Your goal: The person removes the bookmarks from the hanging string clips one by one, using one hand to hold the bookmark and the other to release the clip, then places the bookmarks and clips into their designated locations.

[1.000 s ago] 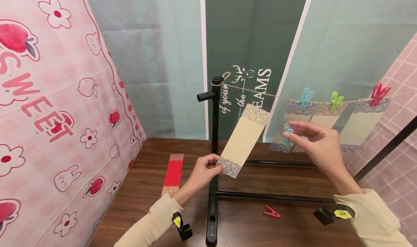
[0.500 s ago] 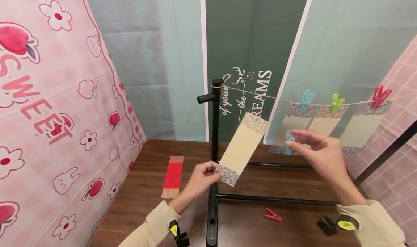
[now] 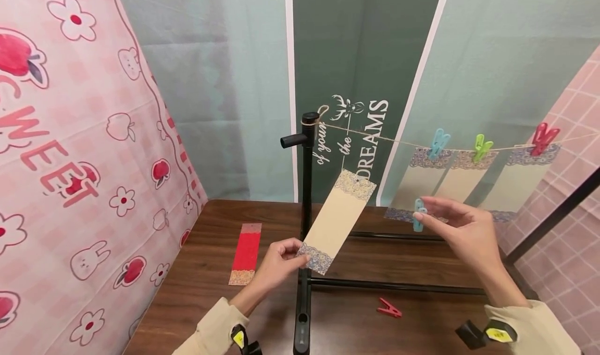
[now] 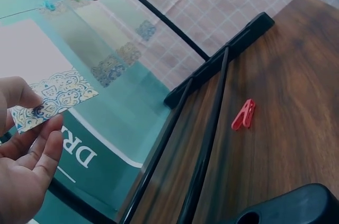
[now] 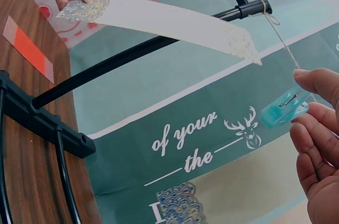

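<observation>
A cream paper bookmark (image 3: 338, 214) with patterned lace-like ends tilts up to the right. My left hand (image 3: 278, 261) pinches its lower end between thumb and fingers, clear in the left wrist view on the blue-and-cream pattern (image 4: 55, 94). Out to the right, my right hand (image 3: 464, 230) pinches a light blue clothespin (image 3: 419, 215); the right wrist view shows the clothespin (image 5: 286, 108) between thumb and fingertips. Above runs a thin string (image 3: 375, 135), tied to a black post (image 3: 307, 188). Bookmark and clothespin are apart from each other and below the string.
Three similar cards hang from the string on a blue clothespin (image 3: 439, 144), a green clothespin (image 3: 482, 148) and a red clothespin (image 3: 545, 139). On the wooden table (image 3: 187, 303) lie a red bookmark (image 3: 246, 253) and a red clothespin (image 3: 389, 307). Black rack bars (image 3: 398, 286) cross low.
Both hands have come down, the left also slightly leftward with the bookmark. The right hand's clothespin now sits lower, under the hanging cards' middle. Both grips stay the same.
</observation>
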